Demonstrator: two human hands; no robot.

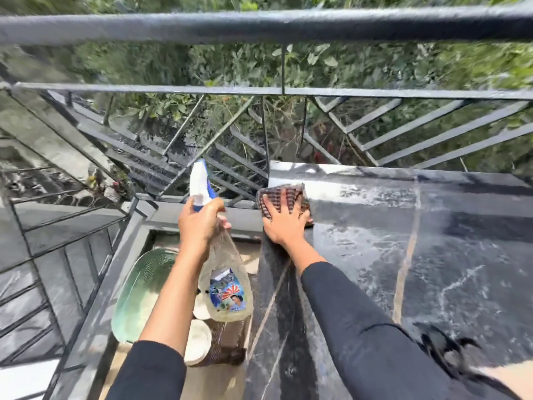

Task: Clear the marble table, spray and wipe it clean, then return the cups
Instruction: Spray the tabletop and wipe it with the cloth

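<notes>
Two arms in black sleeves reach forward from the bottom of the view, seen from above. Left hand [199,223] is closed around the neck of a clear spray bottle [225,284], held in the air just left of the tabletop's edge, nozzle end pointing away from the camera toward the railing. Its body has a bright blue and red label and hangs toward the camera.

Right hand [284,223] lies flat with fingers spread, pressing a brown checked cloth [284,197] onto the far left corner of the tabletop [432,255]. This surface is black marble with white veins and thin tan seams, and it fills the right half of the view. Pale streaks and wet sheen cover much of it, and nothing else sits on the part in view.

Below the bottle, on the floor [207,376] between the tabletop and the railing, stand white cups [199,339], seen from above and partly hidden by the left arm; their number cannot be told. Touching them on the right is a dark woven basket [227,345]. Just to their left leans a pale green round strainer [144,290].

Beyond everything runs a black metal railing [259,27] with slanted bars, and green leafy bushes [317,64] show through it. Parts of the picture are blurred.
</notes>
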